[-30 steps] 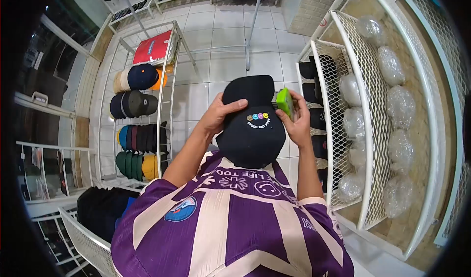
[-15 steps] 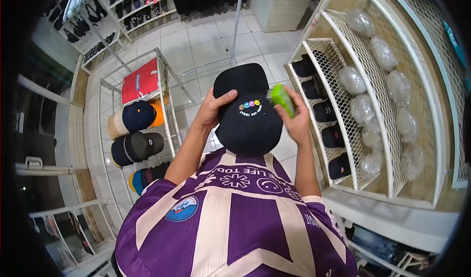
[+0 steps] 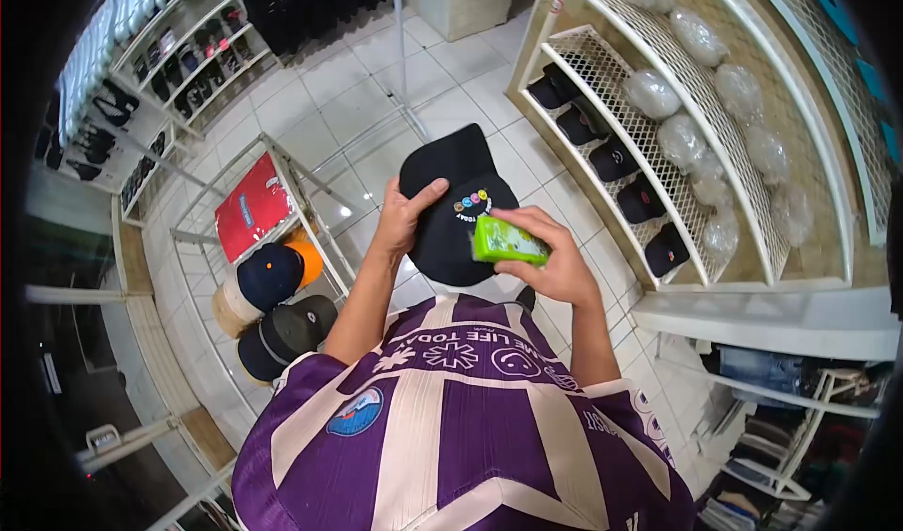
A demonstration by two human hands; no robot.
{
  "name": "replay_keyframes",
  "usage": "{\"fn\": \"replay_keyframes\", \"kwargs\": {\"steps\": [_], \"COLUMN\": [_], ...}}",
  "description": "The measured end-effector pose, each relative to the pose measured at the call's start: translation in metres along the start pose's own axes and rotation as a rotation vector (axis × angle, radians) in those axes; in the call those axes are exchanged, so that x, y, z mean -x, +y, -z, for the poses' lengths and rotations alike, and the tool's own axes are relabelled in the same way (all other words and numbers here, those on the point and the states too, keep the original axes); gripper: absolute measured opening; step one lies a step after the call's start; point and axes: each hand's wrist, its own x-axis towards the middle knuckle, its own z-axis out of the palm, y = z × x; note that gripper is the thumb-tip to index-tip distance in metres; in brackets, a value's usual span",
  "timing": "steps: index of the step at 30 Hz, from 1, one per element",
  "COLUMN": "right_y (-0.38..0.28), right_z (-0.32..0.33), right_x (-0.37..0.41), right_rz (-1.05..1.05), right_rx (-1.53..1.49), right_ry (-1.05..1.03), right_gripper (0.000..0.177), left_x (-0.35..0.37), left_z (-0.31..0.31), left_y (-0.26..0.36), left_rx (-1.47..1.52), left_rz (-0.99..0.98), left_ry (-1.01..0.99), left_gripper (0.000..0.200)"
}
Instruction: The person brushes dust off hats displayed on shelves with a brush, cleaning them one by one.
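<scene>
The left hand (image 3: pixel 404 221) grips the black cap (image 3: pixel 447 244) at its left edge, with the thumb laid across the top of the crown and the fingers hidden underneath. The cap sits at centre frame, just above the person's chest, its brim pointing toward the top of the picture and a row of small coloured dots (image 3: pixel 471 202) on its front. The right hand (image 3: pixel 557 266) is closed around a bright green block (image 3: pixel 509 241), fingers over its top and thumb under it, and holds it flat against the right side of the crown. Below both hands, a purple and cream shirt (image 3: pixel 451 418) fills the lower frame. To the upper right stands a white wire rack (image 3: pixel 611 89) holding black caps (image 3: pixel 613 159) and clear-wrapped bundles (image 3: pixel 681 141). At the left is a second rack (image 3: pixel 292 192) with a navy cap (image 3: pixel 268 275) and a red board (image 3: pixel 252 209), on a white tiled floor (image 3: pixel 348 89).
</scene>
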Motion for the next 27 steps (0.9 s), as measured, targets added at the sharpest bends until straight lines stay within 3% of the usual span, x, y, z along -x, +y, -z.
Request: {"fn": "replay_keyframes", "kwargs": {"steps": [4, 6, 8, 9, 12, 14, 18, 21, 25, 27], "right_y": [0.042, 0.060, 0.079, 0.072, 0.034, 0.006, 0.042, 0.059, 0.023, 0.014], "right_z": [-0.002, -0.003, 0.002, 0.005, 0.004, -0.001, -0.004, 0.002, -0.015, -0.018], "right_x": [0.001, 0.002, 0.005, 0.002, -0.005, -0.016, -0.023, -0.001, -0.015, -0.019], "right_rz": [-0.033, -0.071, -0.194, -0.154, 0.012, 0.092, 0.061, -0.136, 0.075, 0.076], "right_rx": [-0.107, -0.034, 0.257, 0.192, -0.059, 0.117, -0.062, 0.135, -0.106, 0.030], "right_ry": [0.323, 0.350, 0.504, 0.632, 0.635, 0.461, 0.504, 0.516, 0.541, 0.503], "right_gripper": [0.060, 0.056, 0.053, 0.054, 0.057, 0.061, 0.056, 0.057, 0.057, 0.059], "left_x": [0.001, 0.004, -0.002, -0.003, -0.003, 0.001, 0.009, 0.019, 0.021, 0.026], "left_z": [0.010, -0.001, 0.006, 0.006, -0.003, -0.013, -0.014, -0.007, -0.014, -0.019], "left_y": [-0.007, -0.004, -0.012, -0.012, -0.012, -0.013, -0.022, -0.012, -0.019, -0.023], "left_rx": [0.138, 0.101, 0.065, 0.145, 0.211, 0.192, 0.262, 0.340, 0.229, 0.231], "left_rz": [0.090, 0.059, 0.081, 0.089, 0.113, 0.185, 0.271, 0.253, 0.316, 0.319], "left_ry": [-0.082, -0.133, -0.179, -0.143, -0.122, -0.206, -0.228, -0.189, -0.200, -0.188], "left_gripper": [0.037, 0.031, 0.035, 0.037, 0.039, 0.041, 0.044, 0.042, 0.041, 0.040]}}
